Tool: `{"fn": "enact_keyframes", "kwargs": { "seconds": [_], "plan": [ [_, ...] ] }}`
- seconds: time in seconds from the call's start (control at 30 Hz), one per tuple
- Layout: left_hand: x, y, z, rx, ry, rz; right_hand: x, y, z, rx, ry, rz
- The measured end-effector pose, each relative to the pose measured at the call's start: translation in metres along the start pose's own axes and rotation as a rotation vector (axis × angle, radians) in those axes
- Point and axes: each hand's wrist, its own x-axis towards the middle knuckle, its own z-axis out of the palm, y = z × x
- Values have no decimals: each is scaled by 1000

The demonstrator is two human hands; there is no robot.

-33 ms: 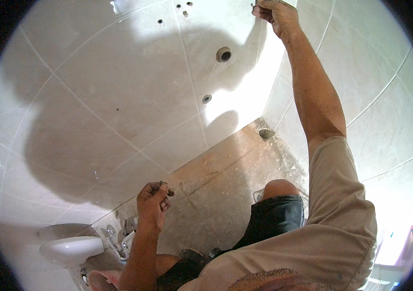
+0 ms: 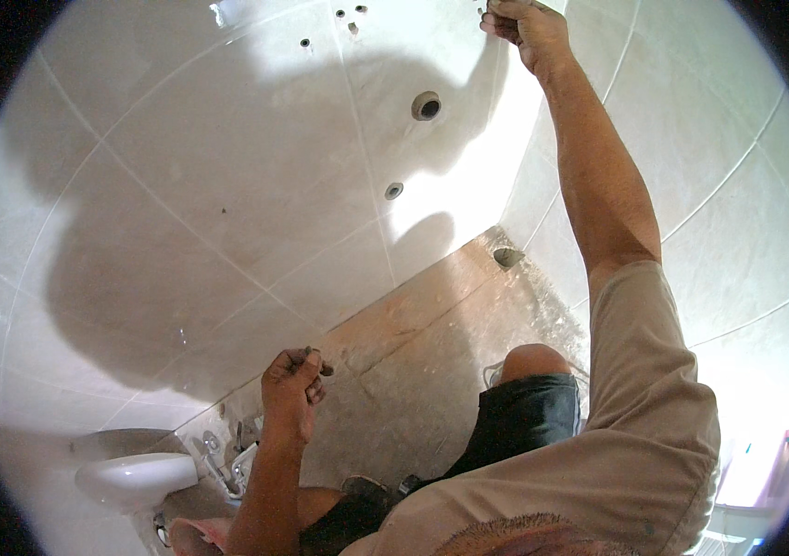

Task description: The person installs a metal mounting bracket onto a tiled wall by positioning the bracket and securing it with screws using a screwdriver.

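Observation:
My right arm reaches up to the tiled wall. Close to the picture's top edge, my right hand has its fingers pinched together at the wall, on something small and dark that I cannot make out. Lower down on the left, my left hand hangs before my body, curled closed. A small bit shows at its thumb and fingertips, too small to name. Left of my right hand, several small holes pierce the wall; below it are a wide round pipe opening and a smaller one.
The bare, dusty floor meets the wall below, with a round drain hole in the corner. A white ceramic basin-like piece and metal fittings lie at lower left, beside a pinkish bucket. A second tiled wall stands right.

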Motion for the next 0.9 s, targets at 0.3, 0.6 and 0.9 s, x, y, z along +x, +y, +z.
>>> {"fn": "enact_keyframes", "kwargs": {
  "seconds": [0.3, 0.6, 0.9],
  "plan": [
    [-8, -2, 16, 0, -88, 9, 5, -12, -1, -72, -60, -46],
    [-14, 3, 75, 69, -141, 5, 11, -3, -21, -287, 60, -201],
    [-36, 11, 65, -10, -214, 15, -342, 13, 35, -274, -1035, 355]
  ]
}}
